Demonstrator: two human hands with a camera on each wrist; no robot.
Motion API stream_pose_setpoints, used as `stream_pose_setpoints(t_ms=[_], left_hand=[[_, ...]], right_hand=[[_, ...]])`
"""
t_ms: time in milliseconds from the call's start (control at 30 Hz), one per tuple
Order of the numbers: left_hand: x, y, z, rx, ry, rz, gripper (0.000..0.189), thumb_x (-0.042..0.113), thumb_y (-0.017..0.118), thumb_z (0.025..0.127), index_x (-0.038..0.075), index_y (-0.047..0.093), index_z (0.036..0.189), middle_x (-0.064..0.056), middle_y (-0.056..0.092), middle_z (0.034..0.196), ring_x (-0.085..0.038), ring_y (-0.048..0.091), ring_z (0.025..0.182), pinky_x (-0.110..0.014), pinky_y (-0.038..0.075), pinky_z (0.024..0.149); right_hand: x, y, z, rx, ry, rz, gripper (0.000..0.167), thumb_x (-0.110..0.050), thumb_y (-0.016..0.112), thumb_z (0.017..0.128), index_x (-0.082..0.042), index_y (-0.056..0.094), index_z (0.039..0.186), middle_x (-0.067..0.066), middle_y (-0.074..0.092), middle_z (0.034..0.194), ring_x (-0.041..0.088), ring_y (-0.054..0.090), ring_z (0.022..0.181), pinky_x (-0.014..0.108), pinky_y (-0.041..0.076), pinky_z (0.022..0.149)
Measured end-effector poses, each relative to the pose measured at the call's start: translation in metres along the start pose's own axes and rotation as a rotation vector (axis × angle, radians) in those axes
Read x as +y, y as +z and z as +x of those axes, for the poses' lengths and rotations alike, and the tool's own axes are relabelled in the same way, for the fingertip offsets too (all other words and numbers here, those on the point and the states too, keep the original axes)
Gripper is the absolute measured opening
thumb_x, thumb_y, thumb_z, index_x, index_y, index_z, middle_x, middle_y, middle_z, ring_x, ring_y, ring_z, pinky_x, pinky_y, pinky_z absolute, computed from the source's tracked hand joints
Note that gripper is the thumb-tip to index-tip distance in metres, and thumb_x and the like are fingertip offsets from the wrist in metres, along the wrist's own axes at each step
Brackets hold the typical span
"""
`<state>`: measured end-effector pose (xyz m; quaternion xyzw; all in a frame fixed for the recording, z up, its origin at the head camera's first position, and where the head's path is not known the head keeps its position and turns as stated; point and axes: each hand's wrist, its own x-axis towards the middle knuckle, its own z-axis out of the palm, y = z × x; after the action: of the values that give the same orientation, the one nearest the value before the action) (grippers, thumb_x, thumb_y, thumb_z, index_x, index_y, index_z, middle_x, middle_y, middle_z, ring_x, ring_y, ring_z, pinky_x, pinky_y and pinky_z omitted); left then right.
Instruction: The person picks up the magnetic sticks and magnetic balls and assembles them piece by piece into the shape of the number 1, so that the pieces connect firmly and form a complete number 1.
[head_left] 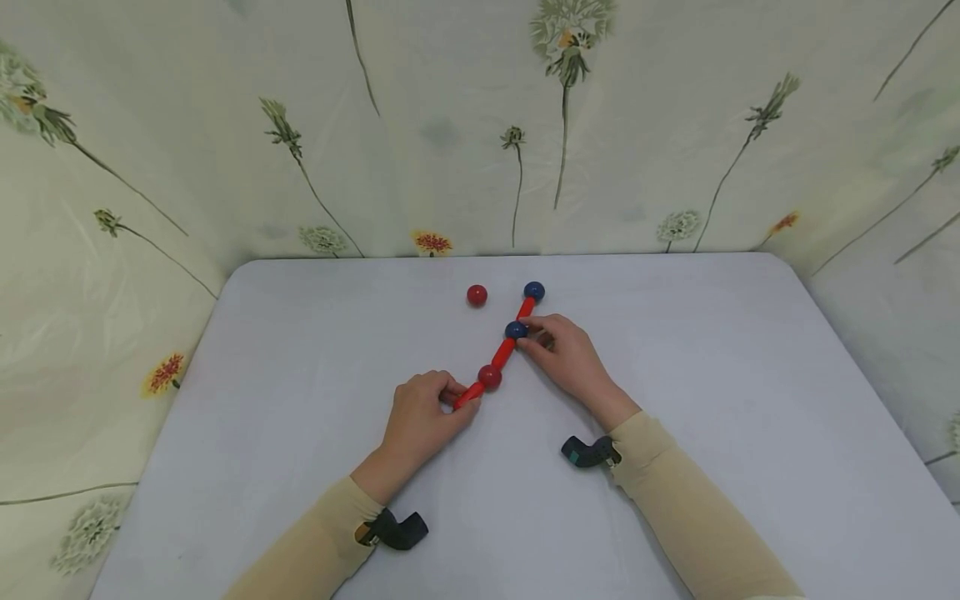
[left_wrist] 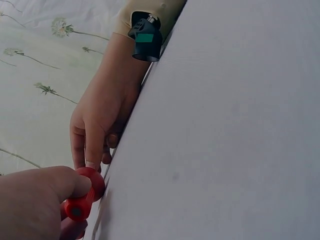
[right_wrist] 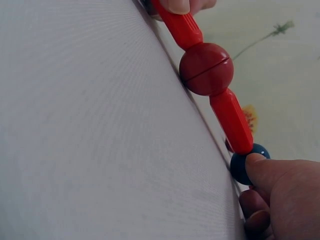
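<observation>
A chain of red rods and balls runs diagonally across the table in the head view. From its far end come a blue ball, a red rod, a second blue ball, another rod, a red ball and a near-end rod. My left hand pinches that near-end rod between thumb and fingers. With thumb and fingertips my right hand pinches the second blue ball. In the right wrist view the red ball shows a groove and joins two ribbed rods.
A loose red ball lies left of the chain's far end. The white table ends at a flower-printed cloth behind and at the sides. Each wrist carries a small black camera.
</observation>
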<state>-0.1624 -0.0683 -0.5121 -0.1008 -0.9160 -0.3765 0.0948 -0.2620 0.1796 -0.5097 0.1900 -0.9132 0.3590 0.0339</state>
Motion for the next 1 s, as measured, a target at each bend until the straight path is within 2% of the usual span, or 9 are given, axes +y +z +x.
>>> stream_pose_setpoints(t_ms=[567, 1000], left_hand=[[-0.0032, 0.0032, -0.0008, 0.015, 0.020, 0.005, 0.017, 0.036, 0.077, 0.083, 0.021, 0.071, 0.089, 0.015, 0.063, 0.075, -0.006, 0.052, 0.074, -0.036, 0.040, 0.071], [0.0006, 0.0016, -0.0008, 0.007, 0.019, 0.015, 0.019, 0.038, 0.076, 0.084, 0.020, 0.071, 0.087, 0.014, 0.063, 0.074, -0.007, 0.053, 0.075, -0.036, 0.040, 0.072]], right_hand=[[0.0003, 0.0004, -0.0005, 0.004, 0.006, -0.001, 0.040, -0.025, 0.072, 0.092, -0.010, 0.064, 0.128, 0.004, 0.064, 0.108, 0.017, 0.062, 0.089, 0.036, 0.053, 0.079], [0.0020, 0.0012, 0.0000, 0.002, 0.005, 0.001, 0.040, -0.025, 0.072, 0.092, -0.011, 0.065, 0.128, 0.003, 0.064, 0.107, 0.016, 0.062, 0.089, 0.036, 0.053, 0.078]])
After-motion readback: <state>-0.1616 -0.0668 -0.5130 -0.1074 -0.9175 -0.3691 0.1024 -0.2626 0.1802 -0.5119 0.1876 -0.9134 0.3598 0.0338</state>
